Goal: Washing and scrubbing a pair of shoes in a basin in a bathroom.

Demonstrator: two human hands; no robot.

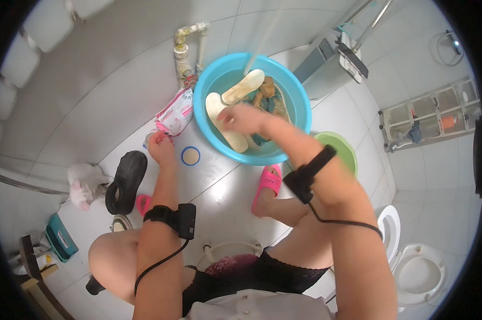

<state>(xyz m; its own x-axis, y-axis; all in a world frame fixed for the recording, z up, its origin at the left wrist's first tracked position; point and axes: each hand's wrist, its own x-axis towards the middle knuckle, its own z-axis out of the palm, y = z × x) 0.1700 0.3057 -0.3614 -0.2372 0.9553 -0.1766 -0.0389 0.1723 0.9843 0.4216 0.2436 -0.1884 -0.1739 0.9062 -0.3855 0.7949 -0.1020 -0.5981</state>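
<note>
A blue basin [201,128] holds two pale insoles [244,87] and a heap of wet brown and dark green items, possibly shoes. My right hand [243,118] is over the left insole, blurred by motion, so its grip is unclear. My left hand [161,148] is low over the floor with its fingers closed. Right by those fingers are the lower end of a pink and white plastic packet [176,113] and a small round container [147,140], partly hidden. What the fingers hold cannot be made out. Nearby lies a round lid [190,156] with a blue rim.
A black clog [127,182] and a white cat [86,184] are at left. Behind the basin rise a pipe [182,58] and a grey mop bucket [326,61]. A green basin [338,149] stands under my right forearm. The toilet [420,274] is at lower right.
</note>
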